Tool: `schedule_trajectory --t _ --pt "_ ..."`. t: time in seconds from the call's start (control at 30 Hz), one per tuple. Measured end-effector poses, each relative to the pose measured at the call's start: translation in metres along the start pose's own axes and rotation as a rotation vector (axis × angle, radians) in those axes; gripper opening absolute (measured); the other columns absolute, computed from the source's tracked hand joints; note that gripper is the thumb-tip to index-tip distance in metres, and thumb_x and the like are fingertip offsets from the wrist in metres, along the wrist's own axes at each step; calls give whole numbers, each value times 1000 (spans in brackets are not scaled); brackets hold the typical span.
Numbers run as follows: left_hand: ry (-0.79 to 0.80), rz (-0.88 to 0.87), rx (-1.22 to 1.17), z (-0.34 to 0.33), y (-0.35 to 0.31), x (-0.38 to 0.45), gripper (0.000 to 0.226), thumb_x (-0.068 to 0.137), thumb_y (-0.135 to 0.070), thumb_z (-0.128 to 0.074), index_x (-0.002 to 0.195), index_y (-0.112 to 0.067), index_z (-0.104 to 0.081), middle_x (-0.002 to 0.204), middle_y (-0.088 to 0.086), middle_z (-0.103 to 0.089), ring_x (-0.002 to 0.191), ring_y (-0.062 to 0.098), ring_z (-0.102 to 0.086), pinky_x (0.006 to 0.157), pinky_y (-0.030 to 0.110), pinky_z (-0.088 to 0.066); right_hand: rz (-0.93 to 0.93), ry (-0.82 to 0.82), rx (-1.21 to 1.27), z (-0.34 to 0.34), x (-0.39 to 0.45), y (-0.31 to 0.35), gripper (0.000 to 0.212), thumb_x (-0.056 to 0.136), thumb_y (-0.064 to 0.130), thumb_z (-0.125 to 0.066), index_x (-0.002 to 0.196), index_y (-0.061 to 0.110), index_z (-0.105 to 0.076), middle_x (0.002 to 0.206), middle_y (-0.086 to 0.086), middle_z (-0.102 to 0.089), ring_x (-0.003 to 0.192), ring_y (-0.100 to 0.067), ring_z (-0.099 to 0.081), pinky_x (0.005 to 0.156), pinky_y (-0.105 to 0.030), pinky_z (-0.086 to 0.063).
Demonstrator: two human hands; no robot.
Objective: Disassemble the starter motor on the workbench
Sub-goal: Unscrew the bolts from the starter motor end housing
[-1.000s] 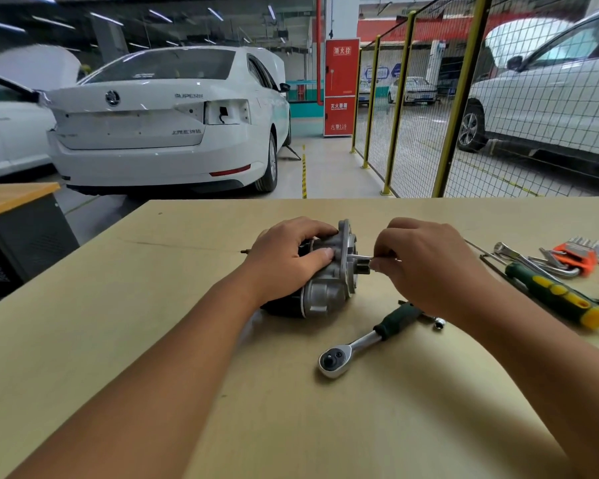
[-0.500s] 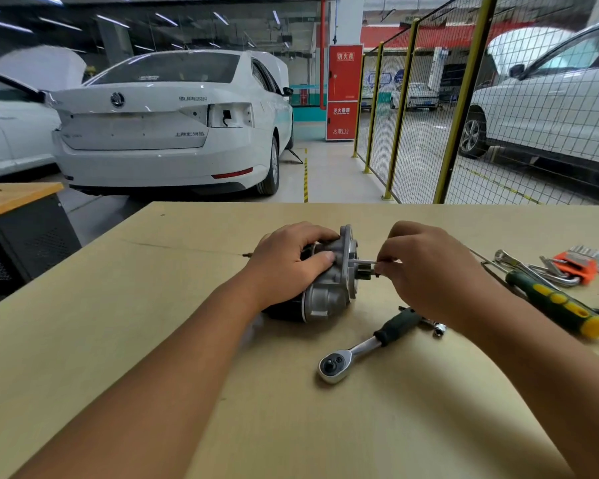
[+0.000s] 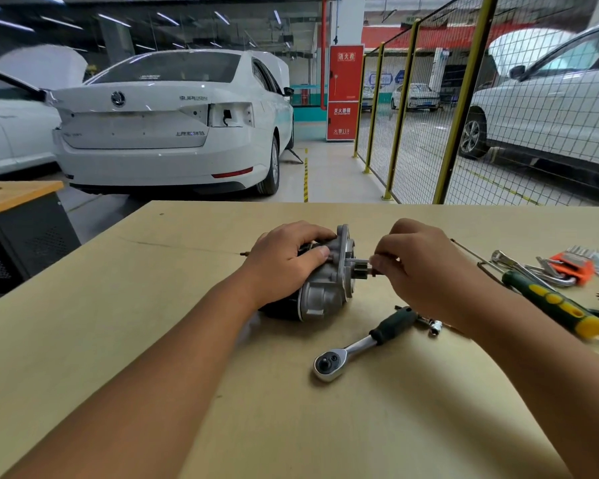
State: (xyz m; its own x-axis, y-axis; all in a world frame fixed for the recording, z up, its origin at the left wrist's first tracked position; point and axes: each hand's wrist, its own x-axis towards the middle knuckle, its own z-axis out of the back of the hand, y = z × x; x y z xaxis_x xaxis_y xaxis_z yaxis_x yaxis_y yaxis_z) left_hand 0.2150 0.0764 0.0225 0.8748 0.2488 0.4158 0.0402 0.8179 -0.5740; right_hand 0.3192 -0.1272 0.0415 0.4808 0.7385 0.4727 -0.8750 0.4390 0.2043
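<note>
The starter motor (image 3: 322, 281) lies on its side on the workbench (image 3: 153, 340), directly under the left hand (image 3: 284, 261). That hand grasps the motor from above, fingers curled over the dark body and the thumb pressed against the silver housing near the flange. Just right of the left hand, the pinion shaft (image 3: 362, 266) sticks out of the flange toward the right hand (image 3: 426, 271). The right hand's fingertips (image 3: 377, 262) pinch the end of that shaft; whether a small part sits between them cannot be told.

Below the right hand, toward the person, a ratchet wrench (image 3: 363, 344) lies flat on the bench, its dark handle pointing up under the wrist and its silver head nearest the viewer. A small socket (image 3: 435, 327) rests just beside the handle's end. To the right of the right forearm lies a green and yellow screwdriver (image 3: 554, 305), and beyond it an orange holder of hex keys (image 3: 573, 267). Far past both hands stands a white car (image 3: 173, 122) behind the bench.
</note>
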Motion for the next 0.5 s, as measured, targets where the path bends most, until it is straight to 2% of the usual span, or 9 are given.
schedule_trajectory --t 0.13,0.33,0.43,0.5 --pt "3 -4 1 0 0 0 45 88 -39 -53 127 -25 -71 117 -10 -69 114 16 -62 103 46 -46 23 -6 -60 1 0 1 16 96 30 -65 95 17 -73 97 3 -55 79 -21 -57 74 -38 -50" --pt "11 -14 5 1 -1 0 45 87 -39 -55 127 -23 -71 119 -7 -70 115 19 -62 104 46 -46 3 -43 -230 3 -2 6 17 94 48 -62 93 32 -66 100 14 -56 84 -18 -59 78 -37 -41" --pt "16 -17 10 2 -1 -1 47 86 -39 -56 128 -24 -70 120 -8 -69 115 18 -62 104 47 -46 -24 -34 -232 6 -2 10 15 92 47 -66 90 33 -62 94 15 -58 81 -17 -59 69 -33 -41" --pt "15 -20 14 2 -1 -1 47 86 -40 -57 128 -24 -70 120 -8 -69 115 18 -62 104 47 -46 -36 -10 -157 7 -3 12 14 92 41 -69 89 30 -61 90 11 -59 77 -19 -56 63 -33 -47"
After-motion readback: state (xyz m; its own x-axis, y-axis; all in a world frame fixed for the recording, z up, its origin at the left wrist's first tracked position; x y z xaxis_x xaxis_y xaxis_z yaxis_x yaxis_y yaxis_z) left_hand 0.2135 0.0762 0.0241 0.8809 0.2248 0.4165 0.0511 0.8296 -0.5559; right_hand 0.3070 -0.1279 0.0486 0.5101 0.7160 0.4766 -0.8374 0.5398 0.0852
